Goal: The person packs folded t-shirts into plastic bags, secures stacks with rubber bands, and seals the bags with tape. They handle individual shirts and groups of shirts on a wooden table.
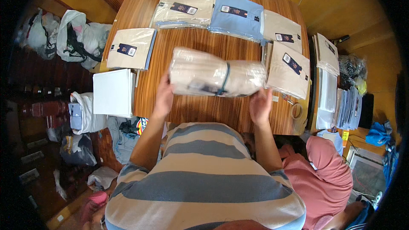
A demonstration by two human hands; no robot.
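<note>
A thick bundle of beige folded garments in clear plastic (198,71) is held up over the wooden table, slightly blurred. A dark elastic band (226,76) runs round its middle. My left hand (164,96) grips the bundle's left end, with the fingers partly hidden behind it. At the lower right corner, my right hand (260,105) holds the other end, its fingers closed against the plastic. Just right of the bundle lies a stack of beige packaged garments (289,70) with a dark tag.
Along the table's (191,113) far side lie a beige stack (185,8), a blue stack (237,17) and another beige stack (283,23). White sheets (113,93) lie at left. A tape roll (297,110) sits near right. A person in a pink covering (317,179) is close at my right.
</note>
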